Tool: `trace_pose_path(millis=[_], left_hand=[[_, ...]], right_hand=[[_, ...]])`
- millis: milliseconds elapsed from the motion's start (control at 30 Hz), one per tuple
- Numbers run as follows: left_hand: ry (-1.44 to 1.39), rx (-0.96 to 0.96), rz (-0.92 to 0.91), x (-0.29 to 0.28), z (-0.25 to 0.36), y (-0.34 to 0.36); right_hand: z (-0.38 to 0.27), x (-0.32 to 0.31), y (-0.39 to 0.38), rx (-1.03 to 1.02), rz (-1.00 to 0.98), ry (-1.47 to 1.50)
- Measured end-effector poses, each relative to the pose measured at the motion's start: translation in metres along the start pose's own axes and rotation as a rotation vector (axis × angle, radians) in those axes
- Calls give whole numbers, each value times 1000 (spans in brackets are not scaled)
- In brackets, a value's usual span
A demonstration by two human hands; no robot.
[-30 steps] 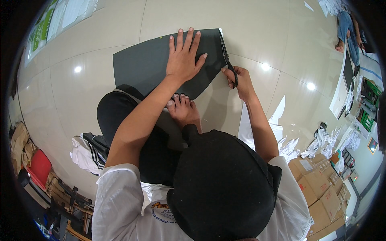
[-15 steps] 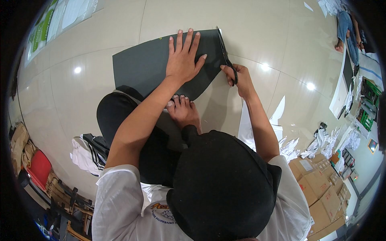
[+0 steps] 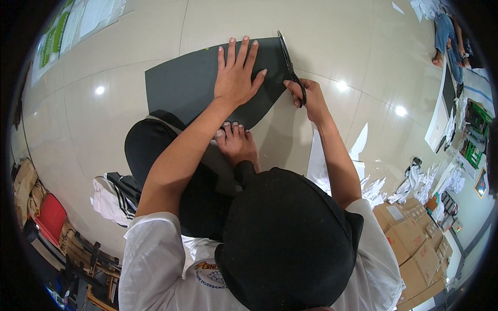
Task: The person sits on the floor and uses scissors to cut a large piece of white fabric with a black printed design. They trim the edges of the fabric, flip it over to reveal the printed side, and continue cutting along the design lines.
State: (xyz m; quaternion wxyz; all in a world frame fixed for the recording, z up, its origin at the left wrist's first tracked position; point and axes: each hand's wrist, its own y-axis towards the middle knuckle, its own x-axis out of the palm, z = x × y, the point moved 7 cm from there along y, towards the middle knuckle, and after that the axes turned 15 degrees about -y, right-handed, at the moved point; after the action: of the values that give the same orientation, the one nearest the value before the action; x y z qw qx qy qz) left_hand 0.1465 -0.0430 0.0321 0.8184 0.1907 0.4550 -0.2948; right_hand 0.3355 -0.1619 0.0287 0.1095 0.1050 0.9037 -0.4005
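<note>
A dark grey sheet (image 3: 179,83) with a curved lower right side lies on the tiled floor. My left hand (image 3: 236,78) presses flat on it, fingers spread. My right hand (image 3: 306,98) grips black scissors (image 3: 287,57) by the handles; their blades lie along the sheet's right edge, tips reaching past its top right corner. My bare foot (image 3: 238,145) is at the lower edge of the sheet, beside my left forearm.
White paper offcuts (image 3: 358,150) lie right of my leg, cardboard boxes (image 3: 410,238) at lower right. A person's jeans-clad leg (image 3: 446,36) is at top right. A folded bag (image 3: 114,197) and red chair (image 3: 46,217) are at left; plastic-wrapped packs (image 3: 65,26) at top left.
My right hand and the scissors have edged upward along the sheet's right edge, the tips now beyond the top corner. My left hand stays in place.
</note>
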Motion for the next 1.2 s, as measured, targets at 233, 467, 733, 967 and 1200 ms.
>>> trace_pose_path(millis=[233, 467, 733, 967, 1200], left_hand=[[3, 19, 19, -1, 1, 0], [-176, 32, 164, -12, -6, -2], [-124, -154, 147, -69, -38, -8], [-47, -202, -4, -61, -58, -43], [-486, -391, 30, -43, -46, -16]], right_hand=[[3, -1, 2, 2, -3, 8], [-30, -26, 13, -231, 478, -495], [-66, -27, 45, -405, 826, -722], [71, -81, -46, -404, 1063, -746], [303, -139, -251, 140, 1520, -723]])
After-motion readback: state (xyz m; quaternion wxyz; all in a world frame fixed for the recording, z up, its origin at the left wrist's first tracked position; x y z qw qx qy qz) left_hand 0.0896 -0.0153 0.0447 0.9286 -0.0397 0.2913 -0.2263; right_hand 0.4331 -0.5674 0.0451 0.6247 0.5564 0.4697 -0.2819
